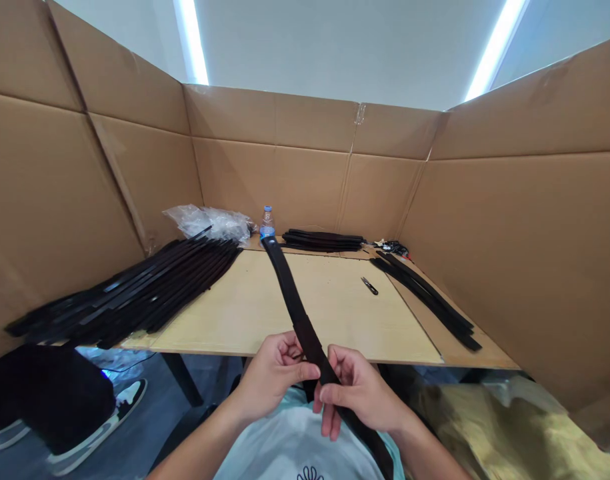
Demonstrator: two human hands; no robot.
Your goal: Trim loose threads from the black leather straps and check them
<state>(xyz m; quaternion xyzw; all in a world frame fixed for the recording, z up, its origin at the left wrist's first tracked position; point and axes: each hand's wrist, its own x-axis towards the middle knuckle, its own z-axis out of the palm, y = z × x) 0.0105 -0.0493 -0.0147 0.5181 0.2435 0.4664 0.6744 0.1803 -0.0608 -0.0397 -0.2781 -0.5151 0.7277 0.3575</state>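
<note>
A long black strap-like strip [292, 293] runs from the far middle of the table, over its front edge and down across my lap. My left hand [279, 370] pinches its left edge between thumb and fingers. On the other side, slightly lower, my right hand [355, 387] grips the same strip, thumb on top and fingers curled beneath. Part of the strip near my fingers is doubled or layered; exactly how I cannot tell. Small black thread snips [369, 286] lie on the table to the right of the strip.
Many black strips [159, 287] are piled at left, a stack [325, 241] lies at the back, and several strips [427, 297] lie at right. A water bottle [267, 223] stands beside clear plastic bags [212, 223]. Cardboard walls [269, 173] enclose the table [225, 313]. Another person's leg [49, 393] shows lower left.
</note>
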